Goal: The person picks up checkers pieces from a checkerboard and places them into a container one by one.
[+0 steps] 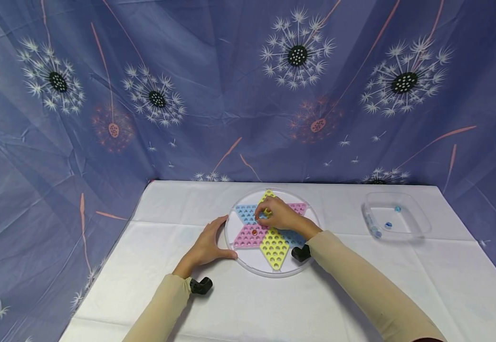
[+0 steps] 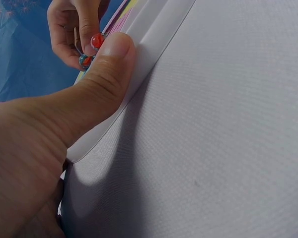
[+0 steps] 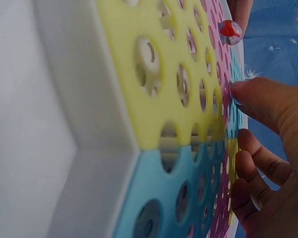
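A round Chinese checkers board (image 1: 248, 260) with a pink, yellow and blue star of holes lies on the table. My right hand (image 1: 280, 213) is over the star's upper left, and its thumb and forefinger pinch a red-streaked marble (image 1: 257, 217). That marble (image 2: 86, 61) also shows at the fingertips in the left wrist view; in the right wrist view it is hidden. Another red marble (image 1: 254, 232) sits in the pink section; the right wrist view has this red marble (image 3: 231, 32) at the top. My left hand (image 1: 207, 243) rests against the board's left rim, thumb and fingers spread.
A see-through plastic tub (image 1: 419, 223) stands on the right of the table, with several blue marbles (image 1: 388, 225) in it. White cloth (image 1: 145, 266) covers the table. Behind it hangs a blue curtain (image 1: 214, 95) with dandelion prints.
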Demonstrator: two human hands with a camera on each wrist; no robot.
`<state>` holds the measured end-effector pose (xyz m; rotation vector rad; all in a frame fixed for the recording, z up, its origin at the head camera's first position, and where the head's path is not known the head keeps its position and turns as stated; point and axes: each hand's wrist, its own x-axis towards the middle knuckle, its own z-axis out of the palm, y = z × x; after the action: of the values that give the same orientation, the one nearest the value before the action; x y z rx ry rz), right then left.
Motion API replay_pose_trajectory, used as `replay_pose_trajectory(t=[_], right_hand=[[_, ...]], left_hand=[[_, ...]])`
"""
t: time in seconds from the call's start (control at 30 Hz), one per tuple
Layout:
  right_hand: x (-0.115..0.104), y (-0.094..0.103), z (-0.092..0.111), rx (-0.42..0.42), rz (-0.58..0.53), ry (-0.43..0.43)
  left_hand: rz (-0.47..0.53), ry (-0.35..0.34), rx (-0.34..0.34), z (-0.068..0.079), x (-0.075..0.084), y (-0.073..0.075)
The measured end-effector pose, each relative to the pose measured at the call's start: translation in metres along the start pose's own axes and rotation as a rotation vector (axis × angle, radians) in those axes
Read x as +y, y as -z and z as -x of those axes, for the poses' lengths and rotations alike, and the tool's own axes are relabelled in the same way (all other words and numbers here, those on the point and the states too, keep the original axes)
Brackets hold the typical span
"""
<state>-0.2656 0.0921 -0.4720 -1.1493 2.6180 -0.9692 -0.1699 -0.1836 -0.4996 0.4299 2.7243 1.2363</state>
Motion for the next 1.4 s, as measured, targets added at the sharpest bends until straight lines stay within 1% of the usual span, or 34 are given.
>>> replay_pose_trajectory(t=[0.2, 0.4, 0.67, 0.8, 1.13, 1.27, 1.4], right_hand=[[0.0, 0.0, -0.002, -0.001, 0.002, -0.003], [-0.001, 0.0, -0.002, -0.006, -0.022, -0.028], [-0.006, 0.004, -0.003, 0.026, -0.009, -0.006], [-0.008, 0.004, -0.002, 0.041, -0.027, -0.02], [-0.011, 0.014, -0.004, 0.15, -0.091, -0.062], [-0.01, 0.017, -0.005, 0.191, -0.085, -0.06], [-0.01, 0.018, -0.007, 0.207, -0.101, -0.056]], left_hand=[[-0.008, -0.011, 0.004, 0.0, -0.001, 0.0], [-0.006, -0.011, 0.004, 0.0, 0.001, 0.0], [-0.006, -0.015, 0.005, -0.001, -0.001, 0.0], [-0.002, -0.014, 0.002, -0.001, -0.002, -0.001], [0.001, -0.004, 0.005, 0.0, -0.002, -0.002], [0.003, -0.002, 0.007, 0.0, -0.002, -0.002], [0.005, -0.003, 0.008, 0.0, -0.002, -0.002]])
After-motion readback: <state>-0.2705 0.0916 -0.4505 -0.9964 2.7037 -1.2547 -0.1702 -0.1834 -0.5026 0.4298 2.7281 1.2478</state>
